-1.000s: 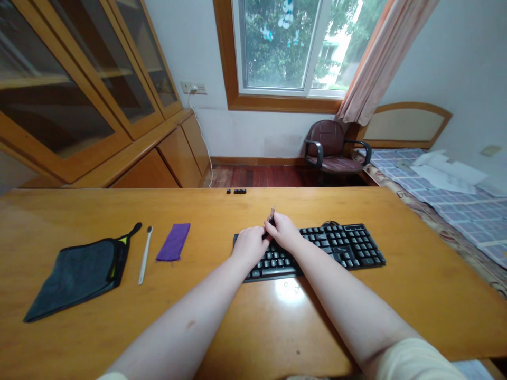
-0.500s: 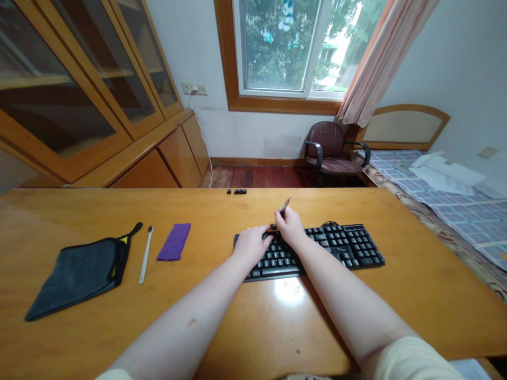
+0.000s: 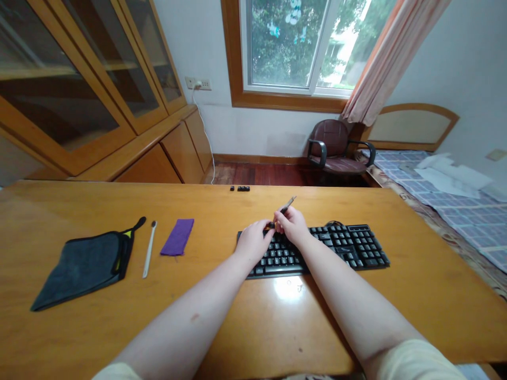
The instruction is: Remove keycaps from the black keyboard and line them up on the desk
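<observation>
A black keyboard (image 3: 279, 268) lies under both of my hands. Over its upper left part, my left hand (image 3: 254, 241) is closed, its thumb and fingertips pinching a small black keycap (image 3: 271, 225). My right hand (image 3: 291, 226) is wrapped round a slim pen-like tool (image 3: 289, 203), dark with a paler, metallic-looking end pointing up and away. The tool's lower end is hidden by the fingers, close to the keycap. Several loose black keycaps (image 3: 243, 188) sit in a row at the table's far edge.
On the left of the wooden table (image 3: 253, 327) lie a folded dark grey cloth (image 3: 89, 264), a white toothbrush (image 3: 149, 250) and a purple cloth (image 3: 178, 237). Beyond the far edge stands an armchair (image 3: 335, 145); a bed (image 3: 447, 174) is at right.
The view has shifted slightly. My hands stay over the keyboard's upper left; the keycap between them shows more clearly, and the tool in my right hand leans further right.
</observation>
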Available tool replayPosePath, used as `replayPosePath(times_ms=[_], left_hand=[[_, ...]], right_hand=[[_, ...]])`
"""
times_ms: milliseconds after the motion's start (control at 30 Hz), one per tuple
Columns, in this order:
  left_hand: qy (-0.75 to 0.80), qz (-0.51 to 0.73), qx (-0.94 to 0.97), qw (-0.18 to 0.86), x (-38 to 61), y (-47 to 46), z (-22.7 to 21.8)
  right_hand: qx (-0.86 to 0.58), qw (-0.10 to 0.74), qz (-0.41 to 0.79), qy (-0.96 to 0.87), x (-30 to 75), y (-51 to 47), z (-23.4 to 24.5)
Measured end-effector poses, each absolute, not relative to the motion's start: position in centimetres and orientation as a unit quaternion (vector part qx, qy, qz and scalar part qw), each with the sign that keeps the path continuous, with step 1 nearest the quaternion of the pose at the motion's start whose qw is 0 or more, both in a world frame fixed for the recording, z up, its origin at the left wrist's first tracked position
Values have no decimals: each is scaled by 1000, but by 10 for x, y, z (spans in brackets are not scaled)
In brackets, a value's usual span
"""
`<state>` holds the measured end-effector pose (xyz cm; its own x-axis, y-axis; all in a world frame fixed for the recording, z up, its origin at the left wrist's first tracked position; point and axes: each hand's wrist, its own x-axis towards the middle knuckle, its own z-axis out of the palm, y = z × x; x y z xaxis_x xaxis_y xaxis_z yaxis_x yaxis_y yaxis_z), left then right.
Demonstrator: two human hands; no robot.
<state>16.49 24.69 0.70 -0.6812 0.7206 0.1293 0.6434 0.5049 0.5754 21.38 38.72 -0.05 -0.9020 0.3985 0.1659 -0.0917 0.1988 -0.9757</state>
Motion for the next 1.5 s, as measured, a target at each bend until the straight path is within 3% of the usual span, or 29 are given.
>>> replayPosePath(times_ms=[1067, 1500], left_hand=[[819, 432, 372, 63, 164, 246, 9], [812, 460, 353, 66, 164, 246, 4]], right_hand=[[-150, 214, 574, -776, 215, 385, 2], [-107, 206, 550, -802, 216, 386, -1]])
